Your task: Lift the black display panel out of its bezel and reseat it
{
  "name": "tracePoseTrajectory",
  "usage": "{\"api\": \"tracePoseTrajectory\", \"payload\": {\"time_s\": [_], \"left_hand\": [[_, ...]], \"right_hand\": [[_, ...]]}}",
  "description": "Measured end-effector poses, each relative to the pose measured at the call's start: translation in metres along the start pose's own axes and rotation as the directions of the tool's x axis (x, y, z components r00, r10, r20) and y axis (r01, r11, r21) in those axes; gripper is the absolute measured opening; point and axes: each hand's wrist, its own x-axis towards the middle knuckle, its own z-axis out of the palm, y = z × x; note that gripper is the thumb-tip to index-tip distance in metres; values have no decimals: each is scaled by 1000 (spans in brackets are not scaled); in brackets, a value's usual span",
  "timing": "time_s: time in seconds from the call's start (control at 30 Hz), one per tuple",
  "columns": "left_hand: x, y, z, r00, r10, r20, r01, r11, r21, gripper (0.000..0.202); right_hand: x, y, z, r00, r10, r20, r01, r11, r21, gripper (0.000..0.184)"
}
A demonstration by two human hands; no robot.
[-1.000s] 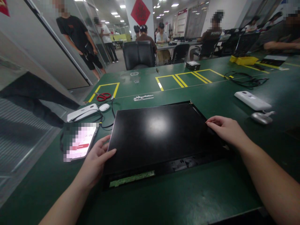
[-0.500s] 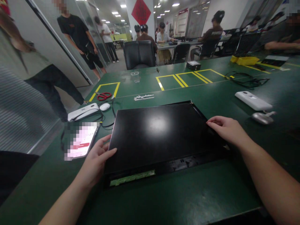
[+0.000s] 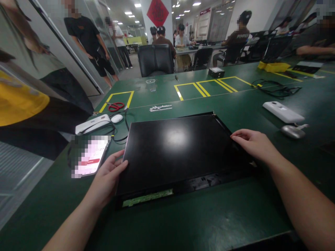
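Black display panel (image 3: 167, 157) lies face up on the green table (image 3: 188, 223) directly before you, between your two hands. Its surface is dark, with a bright glare spot above the middle. A black frame (image 3: 222, 126) shows past the panel along the far right corner and the right side. At the near left edge, a green circuit strip (image 3: 148, 198) is exposed.

Your left hand (image 3: 106, 177) is clamped on the panel's left edge, thumb over the top surface, other fingers along the side. Your right hand (image 3: 252, 144) has thumb and forefinger together at the frame's right side; whether anything is pinched between them, you cannot tell from this view.

Left of the panel, near your left hand: a lit phone (image 3: 91, 158), partly pixelated. Beyond it: a long white device (image 3: 92, 124), a small white rounded piece (image 3: 117, 119) and red-handled scissors (image 3: 116, 106). Past the panel's far edge: white scraps (image 3: 160, 108), then a clear cup (image 3: 151, 85). To the right, well apart from your right hand: a white block (image 3: 283, 112), with a silver rounded piece (image 3: 293, 131) just beside it. Farther back: a coiled black cable (image 3: 284, 91) and a yellow tray (image 3: 277, 67).
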Motion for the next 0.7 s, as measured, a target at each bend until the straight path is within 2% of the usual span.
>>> {"api": "tracePoseTrajectory", "payload": {"time_s": [0.7], "left_hand": [[5,-6,-6,998,24,57,-24,1000,-5,85]], "right_hand": [[2,4,0,1000,4,22,-5,999,40,28]]}}
